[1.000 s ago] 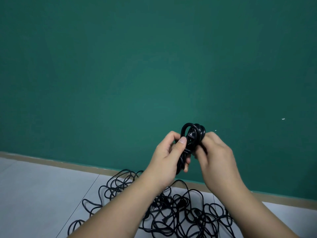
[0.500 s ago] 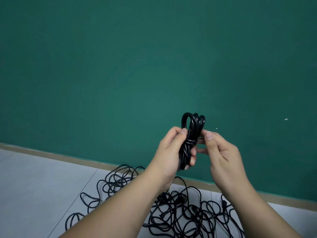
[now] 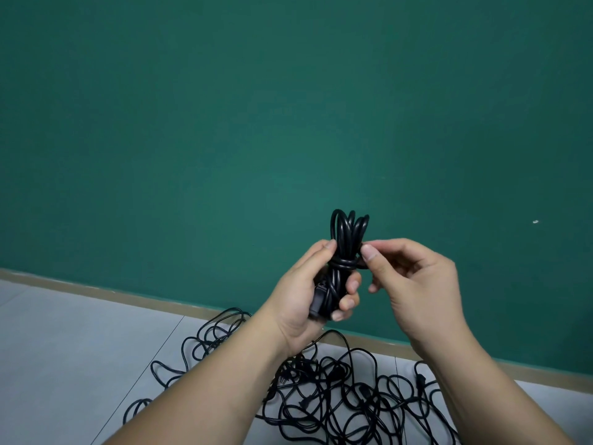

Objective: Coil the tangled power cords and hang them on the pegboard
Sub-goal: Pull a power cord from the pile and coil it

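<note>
A coiled black power cord (image 3: 348, 232) stands upright in the air in front of the wall, its loops bunched into a narrow bundle with a turn of the same cord cinched round its waist. The left hand (image 3: 305, 297) grips the lower half of the bundle, thumb up along its 9 o'clock side and fingers curled round from behind, with a black moulded plug (image 3: 317, 305) lying against the palm. The top loops rise clear of the hand toward 12 o'clock.

At 3 o'clock of the waist wrap, the right hand (image 3: 417, 284) pinches a short piece of the cord between thumb and forefinger, just beside the wrap; its other fingers are loosely curled. The two hands are close together, meeting at the bundle.

Below them, toward 6 o'clock, a tangled heap of black power cords (image 3: 337, 396) sprawls on the pale grey tiled floor (image 3: 64, 348). A tan skirting strip (image 3: 128, 295) runs along the foot of the dark green wall (image 3: 256, 123), which bears a small white speck (image 3: 535, 221) out toward 3 o'clock.
</note>
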The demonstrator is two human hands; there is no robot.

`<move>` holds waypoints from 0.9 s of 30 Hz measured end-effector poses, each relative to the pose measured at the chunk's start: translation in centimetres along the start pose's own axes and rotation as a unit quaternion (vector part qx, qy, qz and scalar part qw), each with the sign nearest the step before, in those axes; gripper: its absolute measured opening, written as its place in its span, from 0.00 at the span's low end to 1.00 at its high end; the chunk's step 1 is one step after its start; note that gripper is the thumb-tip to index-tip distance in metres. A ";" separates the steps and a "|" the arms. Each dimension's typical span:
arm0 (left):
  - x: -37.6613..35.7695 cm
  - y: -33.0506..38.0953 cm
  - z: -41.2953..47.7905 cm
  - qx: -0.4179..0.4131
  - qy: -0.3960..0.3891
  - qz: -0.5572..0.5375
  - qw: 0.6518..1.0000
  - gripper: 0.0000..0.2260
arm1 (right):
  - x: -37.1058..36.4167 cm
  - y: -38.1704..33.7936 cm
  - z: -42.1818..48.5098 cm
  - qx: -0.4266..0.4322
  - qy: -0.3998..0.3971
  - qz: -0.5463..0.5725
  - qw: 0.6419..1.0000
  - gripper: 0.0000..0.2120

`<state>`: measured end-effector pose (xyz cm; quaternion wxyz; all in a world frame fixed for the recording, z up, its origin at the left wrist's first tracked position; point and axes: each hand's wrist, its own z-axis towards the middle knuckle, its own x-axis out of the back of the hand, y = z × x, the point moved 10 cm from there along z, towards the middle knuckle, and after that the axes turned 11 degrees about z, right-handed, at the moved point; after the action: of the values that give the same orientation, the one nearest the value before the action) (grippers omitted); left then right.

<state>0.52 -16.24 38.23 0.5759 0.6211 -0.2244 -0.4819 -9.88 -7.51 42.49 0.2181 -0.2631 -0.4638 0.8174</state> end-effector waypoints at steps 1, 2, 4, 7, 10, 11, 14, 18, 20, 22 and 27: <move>0.1 0.0 0.0 -0.002 0.003 0.014 1.000 0.11 | 0.0 0.0 0.1 -0.003 -0.003 -0.004 1.000 0.00; 0.2 0.0 0.0 -0.004 0.007 0.036 0.999 0.11 | 0.1 0.2 0.2 -0.006 -0.003 -0.008 1.000 0.01; 0.4 -0.1 0.0 -0.007 0.021 0.085 0.996 0.14 | 0.4 0.4 0.3 -0.014 0.000 -0.007 1.000 0.01; 0.3 -0.3 0.0 -0.008 0.036 0.140 0.990 0.17 | 0.8 0.6 0.5 -0.019 -0.004 -0.004 1.000 0.02; 0.0 -0.8 0.2 -0.001 0.053 0.175 0.983 0.18 | 1.2 1.0 0.5 -0.035 -0.024 -0.010 0.999 0.04; 0.0 -1.0 0.3 0.002 0.066 0.181 0.981 0.19 | 1.3 1.4 0.4 -0.048 -0.030 -0.007 0.998 0.06; 0.6 -1.1 0.6 0.008 0.108 0.190 0.976 0.16 | 1.3 2.9 -0.2 -0.108 -0.033 0.033 0.993 0.14; 1.5 -0.5 0.8 -0.028 0.135 0.260 0.956 0.10 | 0.4 3.7 -1.1 -0.158 -0.036 0.112 0.980 0.14; 1.6 -0.2 0.8 -0.045 0.144 0.329 0.932 0.09 | 0.5 3.6 -1.2 -0.164 -0.012 0.179 0.970 0.15; 1.2 -0.1 0.8 -0.057 0.143 0.362 0.919 0.09 | 0.9 3.6 -1.2 -0.159 0.024 0.212 0.964 0.13; 0.7 0.4 0.6 -0.093 0.147 0.401 0.900 0.08 | 2.1 4.1 -0.7 -0.130 0.083 0.201 0.967 0.26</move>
<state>0.40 -17.20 38.41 0.8019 0.4858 -0.3215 -0.1325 -11.49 -7.80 38.14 0.0508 -0.4440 -0.4835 0.7527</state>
